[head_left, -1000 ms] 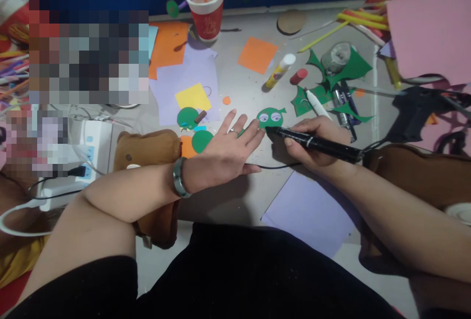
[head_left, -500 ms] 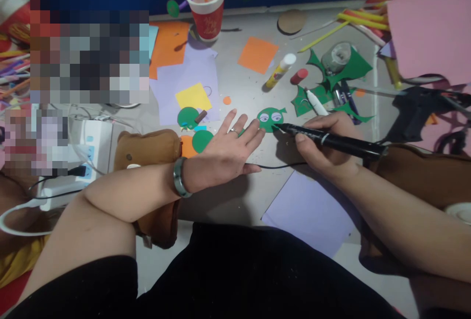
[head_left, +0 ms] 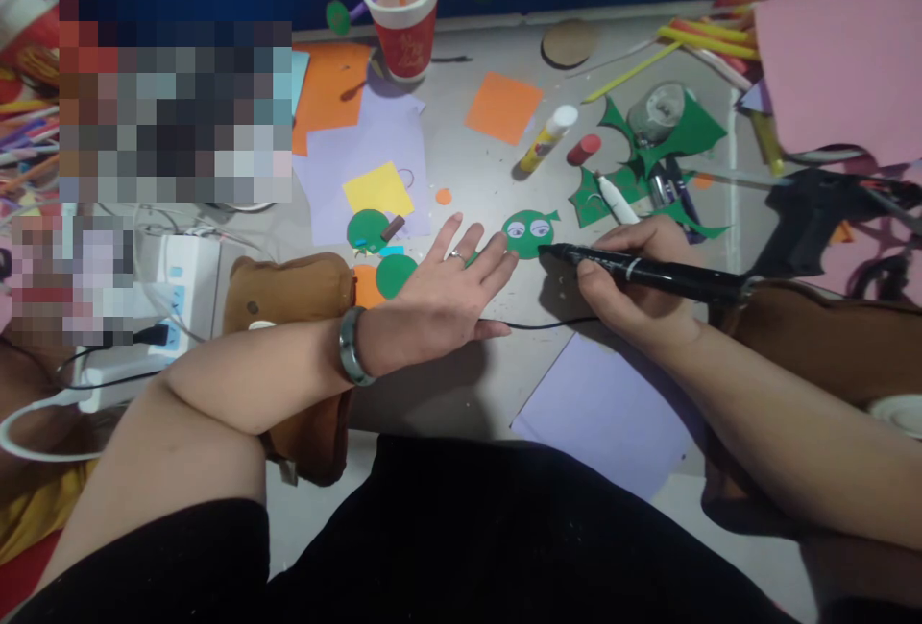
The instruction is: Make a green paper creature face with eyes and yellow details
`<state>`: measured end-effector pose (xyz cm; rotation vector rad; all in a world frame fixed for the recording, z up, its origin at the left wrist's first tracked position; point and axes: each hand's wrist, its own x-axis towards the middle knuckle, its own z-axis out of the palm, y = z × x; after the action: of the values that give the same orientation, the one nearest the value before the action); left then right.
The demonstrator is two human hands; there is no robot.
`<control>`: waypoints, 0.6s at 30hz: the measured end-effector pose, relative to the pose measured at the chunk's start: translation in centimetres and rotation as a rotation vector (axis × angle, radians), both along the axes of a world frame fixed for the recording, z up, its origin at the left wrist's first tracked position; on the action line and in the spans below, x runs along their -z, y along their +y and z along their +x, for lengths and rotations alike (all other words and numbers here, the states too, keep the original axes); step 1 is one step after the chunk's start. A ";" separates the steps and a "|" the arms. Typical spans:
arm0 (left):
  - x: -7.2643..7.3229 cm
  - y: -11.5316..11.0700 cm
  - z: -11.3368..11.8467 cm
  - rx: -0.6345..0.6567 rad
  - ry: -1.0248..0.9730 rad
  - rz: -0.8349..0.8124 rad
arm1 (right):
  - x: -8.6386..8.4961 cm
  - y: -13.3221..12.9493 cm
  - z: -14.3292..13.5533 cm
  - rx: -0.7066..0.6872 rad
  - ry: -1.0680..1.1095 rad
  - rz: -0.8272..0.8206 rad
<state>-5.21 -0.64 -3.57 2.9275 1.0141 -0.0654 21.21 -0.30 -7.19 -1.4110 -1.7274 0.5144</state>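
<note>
A small green paper shape (head_left: 529, 246) with two drawn eyes lies on the table. My left hand (head_left: 453, 293) rests palm down at its left edge, fingers spread, with a ring and a bracelet on. In my right hand (head_left: 641, 274) is a black marker (head_left: 667, 276), its tip at the lower right part of the green shape. Left of my left hand lie two green paper circles, one (head_left: 398, 276) near the wrist and another (head_left: 369, 231) with a small brown piece (head_left: 393, 228) on its edge.
Behind the hands stand a red and white cup (head_left: 406, 38) with straws and a glue stick (head_left: 548, 139). Green scraps (head_left: 612, 192), a white marker and a black glue gun (head_left: 803, 221) lie to the right. A power strip (head_left: 183, 298) is at left, purple paper (head_left: 605, 413) in front.
The marker tip in my right hand has shifted very slightly along the lower right of the green shape. My left hand stays in place.
</note>
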 end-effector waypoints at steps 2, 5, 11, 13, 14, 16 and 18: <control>-0.1 0.0 0.0 -0.001 0.006 0.001 | -0.2 0.0 -0.1 -0.031 -0.038 0.069; -0.3 0.0 0.0 -0.002 0.013 -0.005 | -0.4 0.1 -0.2 -0.069 -0.068 0.129; -0.1 0.0 0.0 -0.013 -0.001 -0.031 | -0.5 0.0 -0.3 -0.029 -0.100 0.109; -0.1 0.0 0.1 -0.015 -0.005 -0.031 | -0.4 0.0 -0.3 -0.041 -0.110 0.125; 0.0 0.0 0.1 -0.016 -0.009 -0.027 | -0.4 0.0 -0.3 -0.045 -0.113 0.134; 0.0 0.0 0.0 -0.014 -0.014 -0.020 | -0.5 0.1 -0.2 -0.047 -0.116 0.140; 0.0 0.0 0.0 -0.013 -0.013 -0.018 | -0.4 0.1 -0.2 -0.052 -0.107 0.138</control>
<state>-5.20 -0.64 -3.59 2.9014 1.0245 -0.0538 21.05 -0.22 -6.76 -1.3192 -1.8521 0.3463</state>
